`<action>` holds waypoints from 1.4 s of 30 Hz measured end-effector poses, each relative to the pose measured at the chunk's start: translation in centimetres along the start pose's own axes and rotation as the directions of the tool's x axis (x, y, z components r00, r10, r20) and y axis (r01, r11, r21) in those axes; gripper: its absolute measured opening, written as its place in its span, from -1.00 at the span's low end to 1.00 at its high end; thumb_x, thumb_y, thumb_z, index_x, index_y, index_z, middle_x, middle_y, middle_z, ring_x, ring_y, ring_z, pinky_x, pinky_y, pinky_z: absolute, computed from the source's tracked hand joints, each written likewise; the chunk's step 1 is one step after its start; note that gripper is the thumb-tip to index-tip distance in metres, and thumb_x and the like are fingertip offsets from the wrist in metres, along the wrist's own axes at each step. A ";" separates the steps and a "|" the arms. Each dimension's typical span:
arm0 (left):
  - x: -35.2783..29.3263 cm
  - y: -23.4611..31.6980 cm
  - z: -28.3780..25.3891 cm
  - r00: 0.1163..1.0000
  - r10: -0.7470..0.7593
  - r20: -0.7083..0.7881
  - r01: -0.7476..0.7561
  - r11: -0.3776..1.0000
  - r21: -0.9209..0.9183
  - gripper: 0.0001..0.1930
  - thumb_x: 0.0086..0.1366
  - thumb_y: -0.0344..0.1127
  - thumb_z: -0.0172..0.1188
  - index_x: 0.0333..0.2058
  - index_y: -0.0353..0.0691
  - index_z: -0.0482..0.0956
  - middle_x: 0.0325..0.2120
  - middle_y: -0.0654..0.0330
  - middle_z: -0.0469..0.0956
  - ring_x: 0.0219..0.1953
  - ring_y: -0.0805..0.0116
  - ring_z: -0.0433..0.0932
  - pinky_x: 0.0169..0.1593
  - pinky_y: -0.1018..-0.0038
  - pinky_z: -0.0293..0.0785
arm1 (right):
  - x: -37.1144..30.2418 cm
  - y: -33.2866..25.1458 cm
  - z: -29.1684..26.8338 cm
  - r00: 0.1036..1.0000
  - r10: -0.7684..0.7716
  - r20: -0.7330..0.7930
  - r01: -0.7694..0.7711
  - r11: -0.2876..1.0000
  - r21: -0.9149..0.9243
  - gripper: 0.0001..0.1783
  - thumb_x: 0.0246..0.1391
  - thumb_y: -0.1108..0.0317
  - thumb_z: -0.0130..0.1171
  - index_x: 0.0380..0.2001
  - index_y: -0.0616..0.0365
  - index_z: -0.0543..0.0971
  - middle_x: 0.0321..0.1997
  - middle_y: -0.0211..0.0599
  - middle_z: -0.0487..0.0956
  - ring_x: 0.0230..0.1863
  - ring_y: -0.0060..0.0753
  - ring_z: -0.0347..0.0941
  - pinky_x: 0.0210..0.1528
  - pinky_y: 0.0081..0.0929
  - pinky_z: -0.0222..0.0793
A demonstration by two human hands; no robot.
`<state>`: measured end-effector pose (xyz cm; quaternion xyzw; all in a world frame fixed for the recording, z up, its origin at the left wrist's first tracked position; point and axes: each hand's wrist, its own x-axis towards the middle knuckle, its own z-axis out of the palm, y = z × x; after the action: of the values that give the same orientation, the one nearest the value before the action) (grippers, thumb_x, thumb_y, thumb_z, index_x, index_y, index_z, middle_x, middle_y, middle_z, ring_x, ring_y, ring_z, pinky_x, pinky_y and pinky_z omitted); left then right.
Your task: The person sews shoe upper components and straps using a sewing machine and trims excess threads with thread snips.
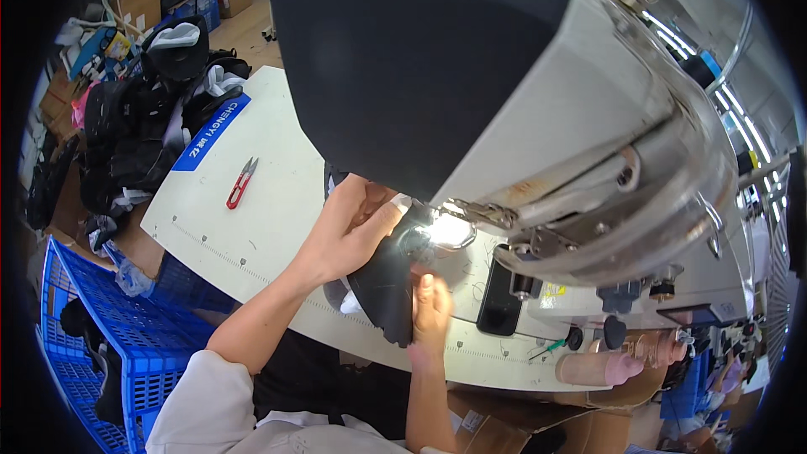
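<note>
Beneath the head of a large sewing machine [588, 130], beside its bright lamp, my left hand [353, 231] is resting on a black fabric piece [380, 290], fingers curling and thumb lying close to them; I cannot tell whether they are pinching a fold. My right hand [431, 311] is touching the piece's right edge, thumb uppermost, fingers partly blurred; its grip I cannot confirm. The piece is lying on the white table [273, 139], reaching toward the near edge, with white material [347, 301] showing along its left side. To the right, a black phone [500, 303] is lying flat; farther right, a pink bottle [588, 368] is occupying the near edge. To the left, red-handled snips [239, 188] are lying well apart from my hands. Far left, dark items [126, 139] are forming a pile; near left, a blue basket [160, 366] is holding dark material.
</note>
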<state>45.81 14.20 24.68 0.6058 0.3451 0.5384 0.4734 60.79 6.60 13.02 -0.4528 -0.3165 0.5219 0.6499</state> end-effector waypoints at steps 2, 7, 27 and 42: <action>-0.8 0.2 -0.2 0.999 0.050 -0.004 -0.048 0.982 0.182 -0.75 0.30 -0.49 0.08 -0.06 -0.35 0.34 -0.47 0.22 0.51 -0.48 0.56 0.44 -0.39 0.56 0.35 | -0.6 0.4 0.1 0.946 0.205 0.252 -0.222 0.974 0.039 -0.48 0.32 -0.02 -0.04 -0.10 0.31 0.51 -0.38 -0.31 0.57 -0.48 -0.63 0.44 -0.30 -0.56 0.51; -1.4 2.3 -0.2 0.992 -0.079 0.099 0.020 0.867 0.497 -0.84 0.20 -0.50 0.16 -0.27 -0.29 0.36 -0.55 0.21 0.44 -0.63 0.49 0.34 -0.49 0.52 0.28 | -2.0 -6.6 1.3 0.730 0.348 0.588 -0.453 0.891 0.036 -0.33 0.22 -0.19 0.02 -0.09 0.35 0.43 -0.28 -0.20 0.56 -0.36 -0.49 0.55 -0.33 -0.58 0.49; -1.6 -0.4 1.8 0.957 0.274 0.099 -0.264 0.673 0.691 -0.70 -0.07 -0.39 0.32 -0.45 -0.26 0.32 -0.51 0.14 0.52 -0.63 0.21 0.46 -0.50 0.40 0.38 | -3.1 -8.7 1.3 0.832 0.414 0.370 -0.353 0.909 -0.223 -0.58 0.23 0.10 0.16 -0.18 0.33 0.49 -0.35 -0.38 0.52 -0.37 -0.66 0.40 -0.33 -0.65 0.39; -2.4 -0.1 2.6 0.997 0.067 -0.042 -0.053 0.957 0.287 -0.47 0.08 -0.61 0.04 0.07 -0.34 0.19 -0.45 0.19 0.30 -0.56 0.48 0.30 -0.51 0.58 0.23 | -2.8 -7.4 -0.1 0.832 0.380 0.404 -0.338 0.925 -0.174 -0.53 0.27 0.08 0.04 -0.12 0.38 0.46 -0.28 -0.24 0.53 -0.31 -0.50 0.45 -0.28 -0.56 0.40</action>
<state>47.90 11.49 23.92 0.6640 0.4126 0.5124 0.3555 63.08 3.49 19.99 -0.4082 -0.3858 0.7059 0.4316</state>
